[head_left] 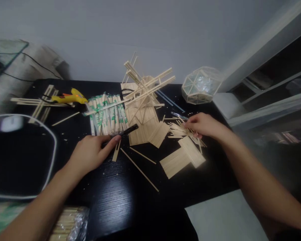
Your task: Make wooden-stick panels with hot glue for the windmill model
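Observation:
My left hand (96,150) is closed around a slim black hand tool (129,130), whose dark end points right; its exact kind is hard to make out. Two joined sticks (116,152) lie just under those fingers. At the right, my right hand (202,124) has its fingers bent and closed on the heap of short wooden sticks (177,130); how many it grips is hidden. Below the heap are two flat panels of sticks laid side by side, one panel (175,162) partly under the other panel (193,152).
Behind stands a stick-built windmill model (146,88) with crossed blades. Left of it are wrapped chopsticks (107,115) and a yellow glue gun (74,97) by a crossed stick frame (43,102). A faceted stick ball (202,85) sits back right. Loose sticks (140,170) lie in front.

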Demonstrator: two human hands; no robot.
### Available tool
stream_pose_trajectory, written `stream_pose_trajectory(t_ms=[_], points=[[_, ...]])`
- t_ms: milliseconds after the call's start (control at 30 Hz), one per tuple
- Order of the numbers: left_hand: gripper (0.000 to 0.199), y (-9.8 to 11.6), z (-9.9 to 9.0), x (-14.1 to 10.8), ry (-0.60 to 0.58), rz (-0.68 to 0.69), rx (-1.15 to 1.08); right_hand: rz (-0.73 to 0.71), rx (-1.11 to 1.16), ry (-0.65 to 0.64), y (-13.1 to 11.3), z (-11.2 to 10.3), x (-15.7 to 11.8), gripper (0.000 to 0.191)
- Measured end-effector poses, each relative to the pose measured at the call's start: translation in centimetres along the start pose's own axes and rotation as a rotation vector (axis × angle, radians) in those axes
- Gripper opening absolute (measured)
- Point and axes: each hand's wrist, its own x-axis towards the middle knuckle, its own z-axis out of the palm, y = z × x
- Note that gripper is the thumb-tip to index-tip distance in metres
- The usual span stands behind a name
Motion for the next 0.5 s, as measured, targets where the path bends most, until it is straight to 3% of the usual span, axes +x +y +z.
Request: stream_pose_trajectory(t_ms=[300,500], points=[[0.069,0.1,-0.4,-0.2,0.071,0.001,-0.149,0.055,-0.114,-0.079,-0.4,0.5,0.5,0.036],[0.067,0.3,-0.6,-0.4,0.118,-0.005,-0.199,-0.077,0.111,0.003,-1.0,-0.2,-3.1,0.040]])
